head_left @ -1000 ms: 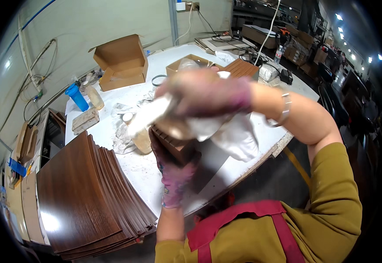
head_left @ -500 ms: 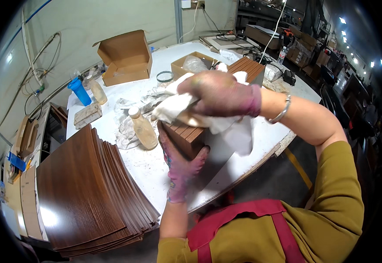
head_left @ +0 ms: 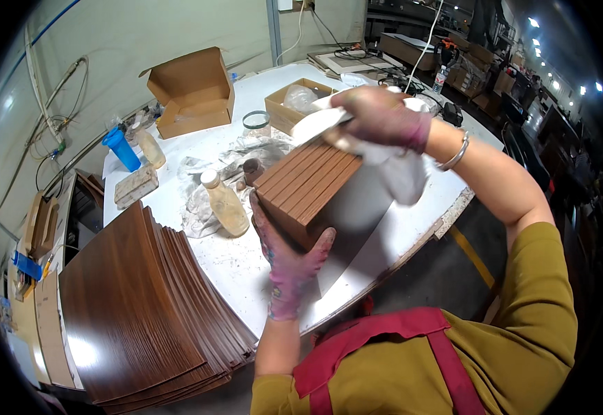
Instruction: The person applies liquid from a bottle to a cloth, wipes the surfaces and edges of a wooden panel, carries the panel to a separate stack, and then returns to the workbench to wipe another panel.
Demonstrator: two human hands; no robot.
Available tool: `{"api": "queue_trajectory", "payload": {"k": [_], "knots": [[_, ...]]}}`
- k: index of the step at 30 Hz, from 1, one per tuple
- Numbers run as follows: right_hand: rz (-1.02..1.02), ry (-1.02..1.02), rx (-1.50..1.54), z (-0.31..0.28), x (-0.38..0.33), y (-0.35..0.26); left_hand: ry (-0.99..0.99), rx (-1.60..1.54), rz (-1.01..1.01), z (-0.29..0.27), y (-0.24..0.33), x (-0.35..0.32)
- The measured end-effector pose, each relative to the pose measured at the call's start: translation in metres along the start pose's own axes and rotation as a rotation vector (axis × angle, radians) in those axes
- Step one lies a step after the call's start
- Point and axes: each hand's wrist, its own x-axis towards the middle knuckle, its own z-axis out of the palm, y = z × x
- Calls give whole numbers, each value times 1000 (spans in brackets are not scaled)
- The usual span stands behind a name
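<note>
A stack of brown wood-grain boards [head_left: 308,178] stands on edge on the white table, their grooved edges side by side on top. My left hand [head_left: 289,266], in a stained pink-purple glove, grips the stack's near end, fingers along its left side and thumb against the end face. My right hand [head_left: 384,123], gloved alike and smeared by motion, clutches a white cloth [head_left: 406,176]. The cloth lies over the stack's far part and trails down its right side. The stack's far end is hidden behind hand and cloth.
Left of the stack stand a capped bottle of cloudy liquid [head_left: 225,204] and a crumpled rag [head_left: 194,207]. Dark brown panels [head_left: 132,304] are piled at front left. Farther back are an open cardboard box [head_left: 194,114], a smaller box [head_left: 280,111] and a blue bottle [head_left: 121,149].
My right hand has moved the cloth away and to the right along the stack's top, baring the near part of the grooved edges. My left hand has stayed at the near end.
</note>
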Motion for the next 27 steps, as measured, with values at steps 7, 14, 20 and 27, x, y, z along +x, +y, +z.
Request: {"api": "queue_trajectory", "payload": {"k": [7,14,20,27], "knots": [[-461,59,153,15,-3,-77,-52,-223,-156,-2,1,-3],[203,45,43,-6,-6,50,-102,-279,-134,-1,9,-4],[-358,53,160,22,0,-31,-12,-84,-43,4,0,-6],[-364,25,323,24,5,-20,30,-27,-263,-5,2,-11]]}}
